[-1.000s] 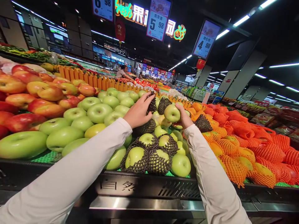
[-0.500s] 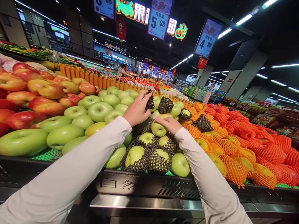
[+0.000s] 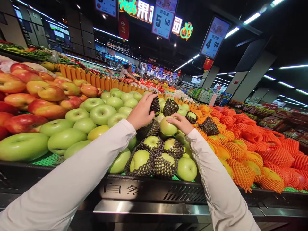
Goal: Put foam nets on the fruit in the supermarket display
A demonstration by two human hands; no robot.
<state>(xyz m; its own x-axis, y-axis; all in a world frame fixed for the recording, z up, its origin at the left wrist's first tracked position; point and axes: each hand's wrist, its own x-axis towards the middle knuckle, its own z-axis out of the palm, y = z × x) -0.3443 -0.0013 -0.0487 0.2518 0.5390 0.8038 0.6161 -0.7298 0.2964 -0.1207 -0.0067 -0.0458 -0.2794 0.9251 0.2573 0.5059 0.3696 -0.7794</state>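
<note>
My right hand (image 3: 181, 122) grips a bare green apple (image 3: 167, 127) from its right side, thumb and fingers on the upper part of the fruit. Up and to the left, my left hand (image 3: 143, 110) has its fingers curled over a black foam net (image 3: 155, 104); whether an apple is inside I cannot tell. Below the held apple lie several green apples in black nets, one of them a netted apple (image 3: 139, 160) at the front edge. An un-netted green apple (image 3: 187, 169) sits to their right. Another black net (image 3: 170, 107) stands behind my right hand.
Loose green apples (image 3: 103, 114) are piled left of my hands, with red-yellow apples (image 3: 50, 93) beyond. Orange-netted fruit (image 3: 241, 155) and red-netted fruit (image 3: 276, 154) fill the right. A black display edge (image 3: 154, 189) runs along the front. Far back, a person (image 3: 125, 73) leans over produce.
My right hand has moved slightly right and up, and the green apple has shifted with it. My left hand stays at the black net almost unmoved.
</note>
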